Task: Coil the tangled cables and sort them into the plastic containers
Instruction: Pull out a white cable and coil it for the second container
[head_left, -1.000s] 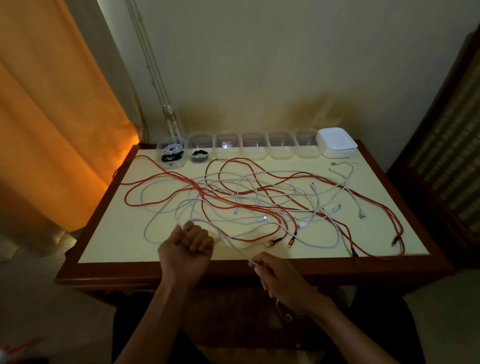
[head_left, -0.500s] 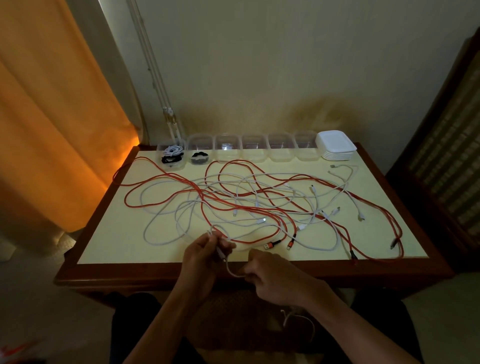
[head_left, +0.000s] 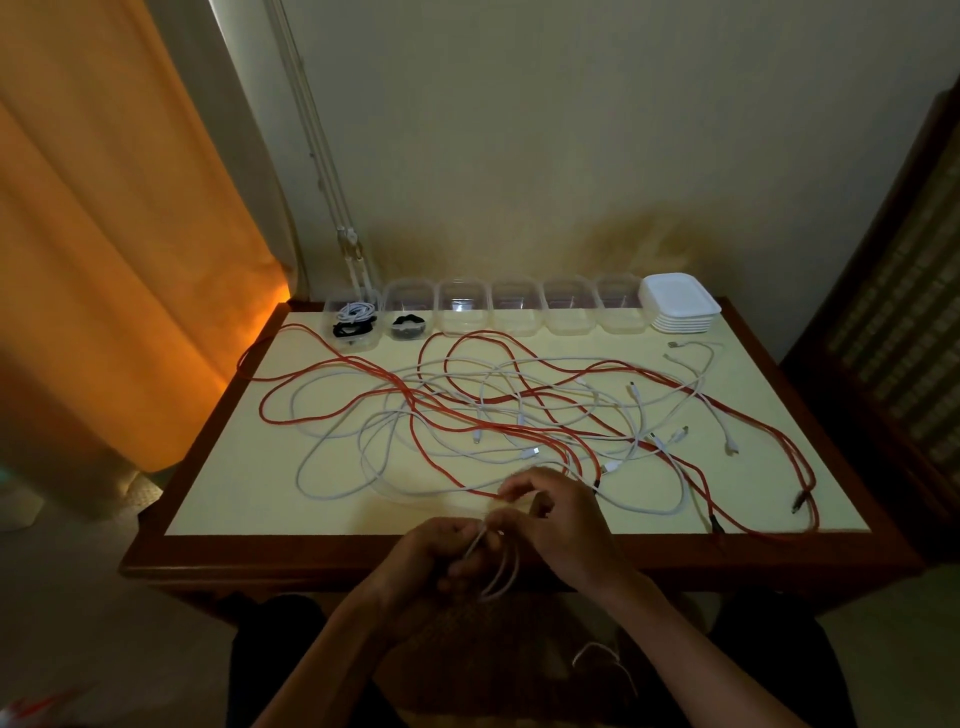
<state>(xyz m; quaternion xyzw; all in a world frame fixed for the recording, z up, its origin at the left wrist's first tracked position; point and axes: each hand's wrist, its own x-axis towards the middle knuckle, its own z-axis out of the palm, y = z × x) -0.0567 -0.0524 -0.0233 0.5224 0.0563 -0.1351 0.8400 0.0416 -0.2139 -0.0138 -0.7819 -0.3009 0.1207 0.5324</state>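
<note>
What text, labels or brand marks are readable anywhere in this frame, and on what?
None readable.
Containers: clear plastic, no label shows.
Stack of white lids: plain.
Cable plugs: too small and dim to show any marking.
White cable in the hands: no print visible.

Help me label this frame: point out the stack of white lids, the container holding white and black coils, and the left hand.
Stack of white lids (head_left: 679, 301): head view, top lid's face.
Container (head_left: 332, 340): head view, front wall.
Left hand (head_left: 436, 558): head view, back of hand.
</note>
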